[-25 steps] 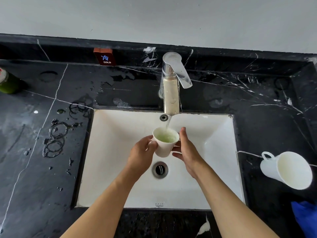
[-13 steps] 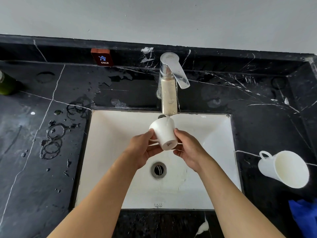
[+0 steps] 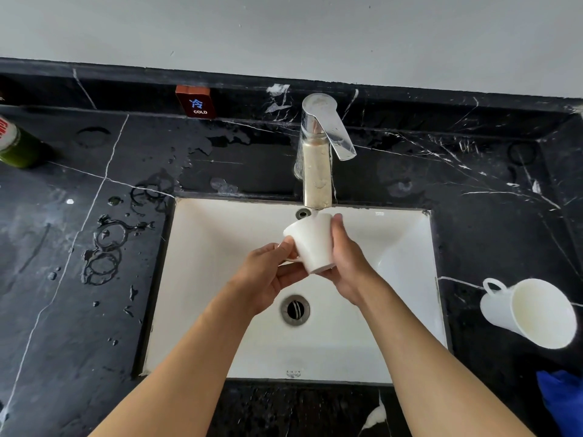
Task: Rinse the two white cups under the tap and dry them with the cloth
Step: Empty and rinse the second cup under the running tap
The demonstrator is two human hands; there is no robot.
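1. At the centre of the frame, a white cup [image 3: 310,244] is held tipped over above the white sink [image 3: 220,279], its base toward the camera and its mouth turned away toward the tap [image 3: 317,159].
2. The left hand [image 3: 268,275] grasps the cup from the left, thumb and fingers pinched at its handle side.
3. The right hand [image 3: 347,263] grasps the cup from the right, fingers wrapped along its wall and the thumb up near the rim.
4. The tap's spout ends just above the cup, and a thin stream of water meets the cup's upper edge.
5. The drain [image 3: 295,310] lies below the hands, in the lower middle of the basin.
6. At the right edge of the frame, a second white cup [image 3: 530,313] lies on its side on the black marble counter [image 3: 79,310], mouth toward the camera, handle to the upper left.
7. A blue cloth [image 3: 564,402] shows in the lower right corner, near that cup.
8. Water rings and drops mark the counter left of the sink.
9. A green bottle [image 3: 15,143] sits at the upper left edge, and a small "COLD" sign [image 3: 197,102] stands against the back ledge.
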